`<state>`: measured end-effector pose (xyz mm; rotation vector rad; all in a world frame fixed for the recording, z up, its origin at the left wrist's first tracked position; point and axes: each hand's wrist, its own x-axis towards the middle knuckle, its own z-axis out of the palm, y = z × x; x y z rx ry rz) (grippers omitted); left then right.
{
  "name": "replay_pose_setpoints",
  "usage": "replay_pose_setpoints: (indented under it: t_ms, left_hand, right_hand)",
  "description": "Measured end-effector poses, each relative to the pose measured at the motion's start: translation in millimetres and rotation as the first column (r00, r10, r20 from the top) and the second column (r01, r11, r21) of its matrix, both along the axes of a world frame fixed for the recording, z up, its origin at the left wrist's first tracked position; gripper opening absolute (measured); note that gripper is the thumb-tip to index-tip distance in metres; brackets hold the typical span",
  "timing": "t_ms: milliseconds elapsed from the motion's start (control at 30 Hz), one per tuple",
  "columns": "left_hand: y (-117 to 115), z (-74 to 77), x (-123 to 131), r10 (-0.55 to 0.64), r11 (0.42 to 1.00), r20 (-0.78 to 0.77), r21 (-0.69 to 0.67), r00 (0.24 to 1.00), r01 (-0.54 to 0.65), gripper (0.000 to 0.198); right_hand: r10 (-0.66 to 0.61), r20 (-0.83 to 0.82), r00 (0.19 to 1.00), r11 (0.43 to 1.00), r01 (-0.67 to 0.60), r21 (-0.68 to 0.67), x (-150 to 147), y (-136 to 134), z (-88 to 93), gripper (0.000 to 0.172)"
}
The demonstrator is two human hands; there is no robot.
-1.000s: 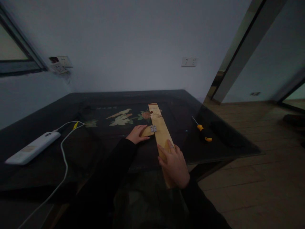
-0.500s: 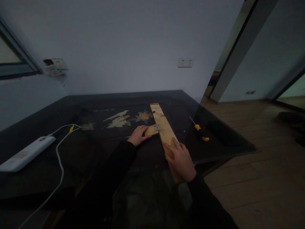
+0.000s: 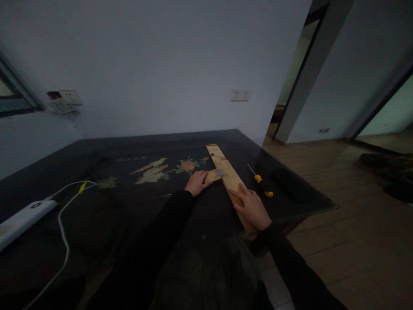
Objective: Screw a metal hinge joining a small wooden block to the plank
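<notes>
A long pale wooden plank [image 3: 227, 171] lies on the dark glass-topped table [image 3: 97, 206], running away from me. A small wooden piece [image 3: 213, 175] joins its left side through a metal hinge [image 3: 220, 172]. My left hand [image 3: 196, 183] lies flat with fingers stretched out on the small piece. My right hand [image 3: 251, 207], wearing a ring, presses flat on the near part of the plank, fingers spread.
A yellow-and-black screwdriver [image 3: 260, 181] lies right of the plank near a dark object [image 3: 287, 183]. At the left are a white power strip [image 3: 22, 219] and its white cable [image 3: 64, 224]. Inlaid bird and flower pictures [image 3: 161, 168] show under the glass. Wooden floor lies to the right.
My view has swung left and tilted, so everything sits further right. Both hands stay flat on the same wood pieces; my right hand looks slightly further up the plank.
</notes>
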<state>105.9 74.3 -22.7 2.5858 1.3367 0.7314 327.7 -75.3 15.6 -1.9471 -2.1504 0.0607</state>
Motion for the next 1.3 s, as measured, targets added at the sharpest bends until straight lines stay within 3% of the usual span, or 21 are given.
replay_pose_setpoints:
  t_ms: [300,967,1167,1300]
  left_hand:
    - [23.4,3.3,28.9,0.003,1.000,-0.044,-0.022,0.999,-0.004,0.053]
    - [29.8,-1.6,26.8,0.041,0.999,-0.057,-0.013,0.998,-0.042,0.053]
    - [30.8,-4.3,25.2,0.013,1.000,-0.012,-0.005,1.000,-0.013,0.055]
    - [30.8,-5.5,23.4,0.015,1.000,0.000,-0.003,1.000,-0.015,0.054]
  right_hand:
    - [-0.049,-0.023,0.999,0.999,0.049,-0.012,17.4,18.3,3.5,0.047]
    - [0.009,-0.006,1.000,1.000,-0.009,0.024,18.9,37.7,-3.4,0.049]
    - [0.098,-0.157,0.983,0.983,-0.072,0.166,38.6,24.1,-5.2,0.049]
    - [-0.001,-0.268,0.963,0.929,0.100,0.356,72.4,28.2,-9.8,0.043]
